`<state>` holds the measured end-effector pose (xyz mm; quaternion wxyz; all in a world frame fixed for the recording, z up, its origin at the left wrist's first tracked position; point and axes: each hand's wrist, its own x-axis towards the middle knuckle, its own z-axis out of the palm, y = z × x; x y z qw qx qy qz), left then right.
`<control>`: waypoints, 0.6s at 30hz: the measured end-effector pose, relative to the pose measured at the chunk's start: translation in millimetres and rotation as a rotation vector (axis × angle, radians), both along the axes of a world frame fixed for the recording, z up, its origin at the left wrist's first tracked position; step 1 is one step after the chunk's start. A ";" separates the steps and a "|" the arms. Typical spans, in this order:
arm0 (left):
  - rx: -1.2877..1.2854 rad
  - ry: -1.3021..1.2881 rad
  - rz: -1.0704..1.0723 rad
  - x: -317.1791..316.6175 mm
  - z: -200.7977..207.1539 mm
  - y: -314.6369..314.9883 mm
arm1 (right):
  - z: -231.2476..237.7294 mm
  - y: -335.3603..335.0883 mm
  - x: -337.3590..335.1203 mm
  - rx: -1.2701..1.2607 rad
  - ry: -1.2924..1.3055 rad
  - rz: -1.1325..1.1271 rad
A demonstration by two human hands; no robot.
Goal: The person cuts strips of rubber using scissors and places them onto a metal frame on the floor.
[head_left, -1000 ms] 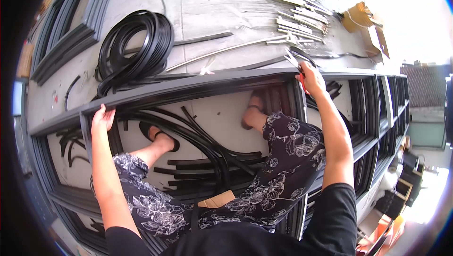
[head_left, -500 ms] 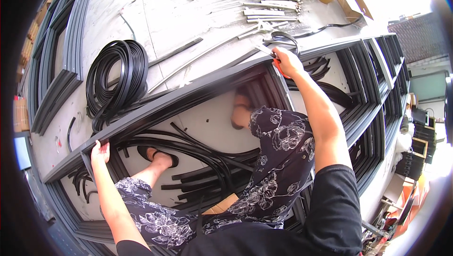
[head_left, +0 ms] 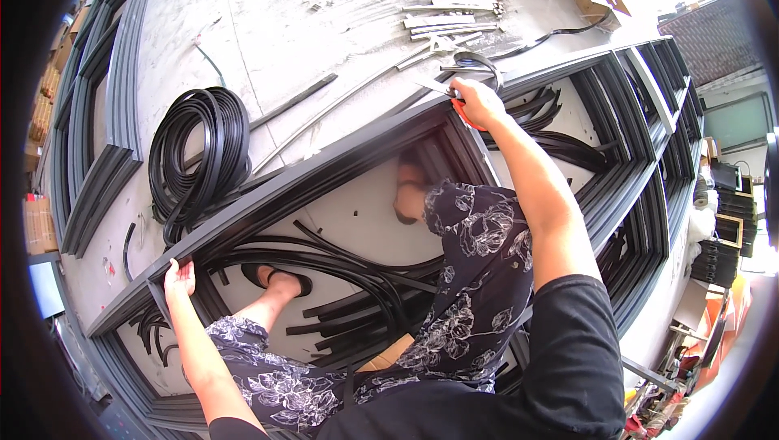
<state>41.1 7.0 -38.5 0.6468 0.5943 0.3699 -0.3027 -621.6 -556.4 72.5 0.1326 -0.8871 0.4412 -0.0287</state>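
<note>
Head view, left hand: left hand (head_left: 180, 279) is at the far long bar of the dark grey, straight-barred metal frame (head_left: 324, 162), beside a crossbar joint. Grip partly spread; whether it clasps the bar cannot be told.
Right hand: right hand (head_left: 479, 105) has its grip closed around the handles of the red-handled metal scissors (head_left: 462, 113). Blade opening cannot be read.
Scissors position: at another crossbar joint on the same long bar, blades directed left; contact with the bar is unclear.
Black strip: thick coil of glossy black flexible strip (head_left: 231, 138) lies on the pale grey concrete floor (head_left: 284, 51) beyond the frame; short black flexible strips (head_left: 345, 308) lie within the frame opening.
Scissors handling: judged light and rigid; hold by the finger loops, clear of the blades.
Frame handling: judged heavy, stiff and smooth; hold by the long bar near a joint.
Strip handling: judged soft and springy; hold near an end.
Hard to make out: left fingertips behind the bar; blades, pale against the floor; frame's near side, partly covered by the person's legs.
</note>
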 end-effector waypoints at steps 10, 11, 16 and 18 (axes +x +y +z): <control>-0.089 -0.007 0.039 -27.9 -3.6 -17.3 | 14.4 9.9 15.8 -0.021 -0.015 -0.010; -0.060 -0.010 0.043 -41.0 -4.3 -17.4 | 16.4 16.2 13.2 -0.006 -0.015 -0.018; 0.459 -0.439 -0.200 -96.2 -9.8 -27.3 | 54.3 83.6 22.2 0.149 -0.102 0.065; 0.937 -0.766 -0.464 -151.1 53.9 -65.9 | 89.7 128.1 35.3 0.286 -0.172 0.065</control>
